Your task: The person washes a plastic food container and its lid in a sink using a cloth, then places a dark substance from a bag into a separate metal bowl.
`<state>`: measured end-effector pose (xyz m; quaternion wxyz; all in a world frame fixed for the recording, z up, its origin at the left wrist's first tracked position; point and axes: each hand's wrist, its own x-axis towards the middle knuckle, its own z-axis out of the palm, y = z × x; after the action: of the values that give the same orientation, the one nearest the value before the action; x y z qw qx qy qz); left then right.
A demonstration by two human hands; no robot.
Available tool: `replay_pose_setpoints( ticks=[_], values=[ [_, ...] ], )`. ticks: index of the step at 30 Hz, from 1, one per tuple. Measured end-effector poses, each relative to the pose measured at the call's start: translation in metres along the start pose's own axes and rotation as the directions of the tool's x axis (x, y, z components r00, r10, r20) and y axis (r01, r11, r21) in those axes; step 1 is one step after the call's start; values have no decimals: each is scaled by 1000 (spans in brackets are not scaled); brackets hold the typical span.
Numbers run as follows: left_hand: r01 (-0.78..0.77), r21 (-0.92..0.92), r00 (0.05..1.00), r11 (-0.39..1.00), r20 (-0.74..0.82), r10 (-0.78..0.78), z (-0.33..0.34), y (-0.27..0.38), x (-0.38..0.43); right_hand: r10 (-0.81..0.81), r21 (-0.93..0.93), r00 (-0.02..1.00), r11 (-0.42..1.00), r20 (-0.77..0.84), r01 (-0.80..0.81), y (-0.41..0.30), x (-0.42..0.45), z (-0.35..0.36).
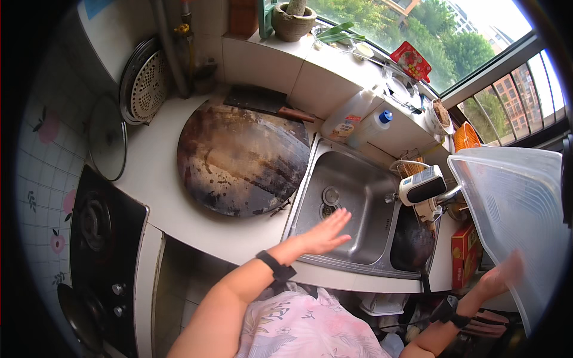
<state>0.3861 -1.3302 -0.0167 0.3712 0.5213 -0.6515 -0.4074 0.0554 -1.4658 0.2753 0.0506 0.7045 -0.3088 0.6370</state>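
My left hand (324, 235) hovers over the near left part of the stainless steel sink (309, 197), fingers spread, holding nothing. Inside the sink are the drain and a metal strainer (331, 195). My right hand (506, 273), blurred, is at the lower left edge of a large clear plastic bin (528, 201) at the far right; whether it grips the bin cannot be told. A water-heating faucet (422, 185) reaches over the sink's right side. Left of the sink a round, stained wooden chopping board (244, 156) lies on the counter, with a cleaver (268, 100) at its back edge.
Two plastic bottles (347, 121) stand behind the sink. A dark wok (412, 241) sits at its right, beside a red box (463, 255). A black gas stove (107, 232) and glass lid (107, 138) are left. The windowsill holds a stone mortar (293, 22) and dishes.
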Motion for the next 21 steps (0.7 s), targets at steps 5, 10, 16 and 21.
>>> replay_pose_setpoints(
  ticks=[5, 10, 16, 21],
  values=[
    [500, 431, 779, 752, -604, -172, -101, -50, -40, -128, -178, 992, 976, -14, 123, 18, 0, -7],
    [780, 361, 603, 511, -649, -463, -120, -74, -51, -14, -250, 993, 968, -121, -16, -26, -5, 58],
    [275, -660, 959, 699, 243, -148, -51, 16, -13, -43, -220, 984, 972, 172, 81, 3, -29, 25],
    [128, -343, 989, 930, -26, -145, -81, 27, -37, -160, 331, 983, 935, 85, 124, -32, -8, 55]
  ],
)
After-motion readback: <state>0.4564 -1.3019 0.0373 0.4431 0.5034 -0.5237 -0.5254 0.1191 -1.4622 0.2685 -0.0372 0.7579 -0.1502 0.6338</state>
